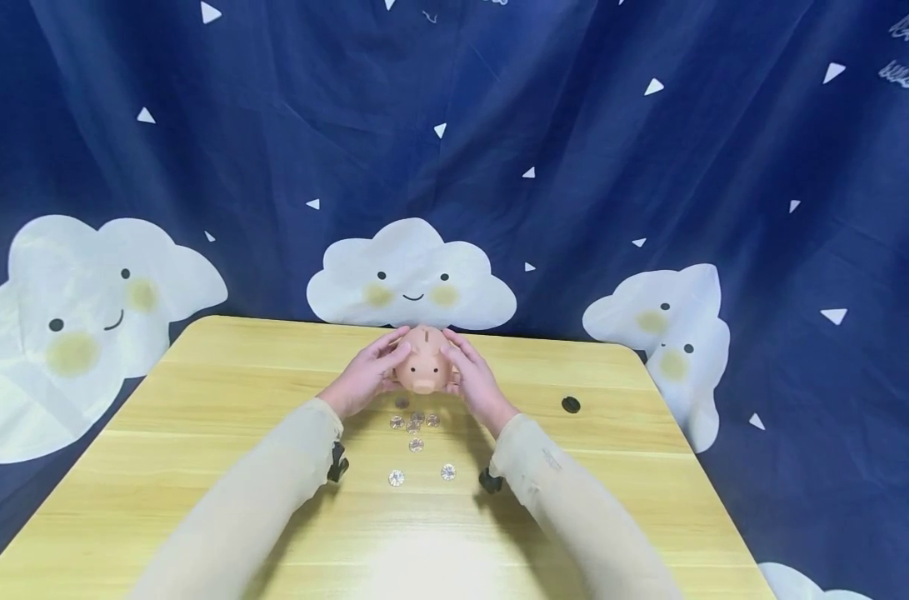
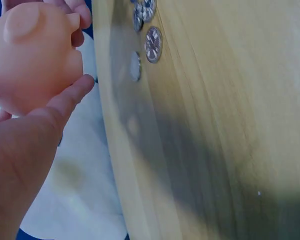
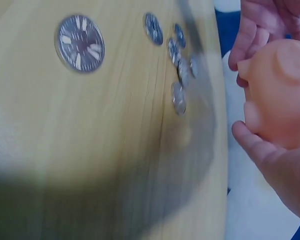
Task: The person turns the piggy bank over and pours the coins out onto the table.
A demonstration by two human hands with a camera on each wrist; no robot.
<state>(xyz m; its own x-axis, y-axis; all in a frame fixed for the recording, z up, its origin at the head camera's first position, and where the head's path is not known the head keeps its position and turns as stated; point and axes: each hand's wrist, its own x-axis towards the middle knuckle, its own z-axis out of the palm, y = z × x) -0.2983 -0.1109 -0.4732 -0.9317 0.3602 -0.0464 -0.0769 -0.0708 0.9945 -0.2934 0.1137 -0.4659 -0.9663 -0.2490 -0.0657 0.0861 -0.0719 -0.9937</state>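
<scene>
A pink piggy bank [image 1: 424,367] is gripped between both hands near the table's far edge, its snout facing the head camera and its coin slot on top. My left hand [image 1: 362,379] holds one side of it and my right hand [image 1: 481,385] the other, fingers curved round the body. Both wrist views show the piggy bank [image 2: 35,62] raised above the tabletop, its short feet pointing down. Below it several silvery coins lie on the wood, some overlapping. One coin [image 1: 397,477] and another coin [image 1: 448,472] lie nearer the front, between the forearms.
A round black plug-like disc [image 1: 571,404] lies on the wooden table [image 1: 222,467] to the right. Behind the table hangs a dark blue curtain [image 1: 274,150] with white clouds and triangles. Each wrist wears a small black device [image 1: 337,463].
</scene>
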